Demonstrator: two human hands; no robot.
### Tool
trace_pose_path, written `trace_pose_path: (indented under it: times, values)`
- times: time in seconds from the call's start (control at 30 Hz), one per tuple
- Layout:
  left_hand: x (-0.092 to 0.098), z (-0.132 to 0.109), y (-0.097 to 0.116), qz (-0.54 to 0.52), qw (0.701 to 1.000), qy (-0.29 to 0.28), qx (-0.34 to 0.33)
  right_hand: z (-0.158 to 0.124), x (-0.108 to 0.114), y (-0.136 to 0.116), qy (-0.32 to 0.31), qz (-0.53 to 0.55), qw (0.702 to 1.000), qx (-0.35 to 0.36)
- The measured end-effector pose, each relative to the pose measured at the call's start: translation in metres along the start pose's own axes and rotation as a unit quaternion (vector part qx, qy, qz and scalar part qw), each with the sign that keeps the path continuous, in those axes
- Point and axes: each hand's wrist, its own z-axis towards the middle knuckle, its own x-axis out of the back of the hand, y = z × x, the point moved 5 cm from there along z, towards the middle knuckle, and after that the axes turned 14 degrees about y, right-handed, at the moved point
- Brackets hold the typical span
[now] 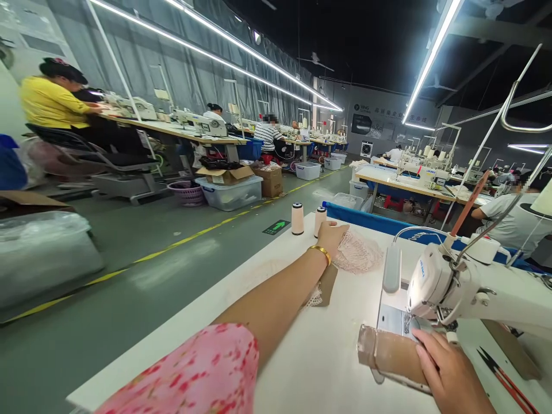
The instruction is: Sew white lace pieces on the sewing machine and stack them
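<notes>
My left hand, with a gold bracelet on its wrist, reaches to the far side of the white tabletop. Its fingers are closed on the edge of a pale pink lace piece. Close by stand two thread spools. Under my forearm lie a brown fabric piece and a bit of white lace. My right hand rests with fingers stretched out beside the presser foot of the white sewing machine. Beneath these fingers is a flat brown piece with a clear, tape-like left end.
Red-handled scissors lie right of my right hand, near another brown piece. A blue cloth trough runs along the table's far edge. Across the aisle, people sit at sewing machines, with plastic bins on the floor.
</notes>
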Motion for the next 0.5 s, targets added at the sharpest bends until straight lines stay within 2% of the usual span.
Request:
trace_pose_path:
  times: [0.1, 0.17, 0.23, 0.37, 0.43, 0.5]
  values:
    - [0.001, -0.001, 0.005, 0.053, 0.998, -0.014, 0.008, -0.001, -0.002, 0.004, -0.01, 0.004, 1.0, 0.014]
    - [-0.003, -0.004, 0.012, 0.074, 0.997, -0.035, -0.013, -0.002, -0.003, 0.006, -0.021, 0.006, 0.999, 0.026]
    - [-0.014, -0.012, 0.021, 0.087, 0.993, -0.065, -0.044, -0.002, -0.003, 0.008, -0.025, 0.004, 0.999, 0.032]
    - [-0.047, -0.031, 0.039, 0.1, 0.982, -0.124, -0.097, -0.001, -0.003, 0.007, -0.024, 0.015, 0.999, 0.043]
    - [-0.059, -0.035, 0.047, 0.102, 0.979, -0.137, -0.112, -0.001, -0.002, 0.005, -0.017, 0.022, 0.999, 0.042]
    - [-0.061, -0.03, 0.05, 0.106, 0.979, -0.131, -0.117, -0.001, -0.001, 0.003, -0.008, 0.02, 0.999, 0.034]
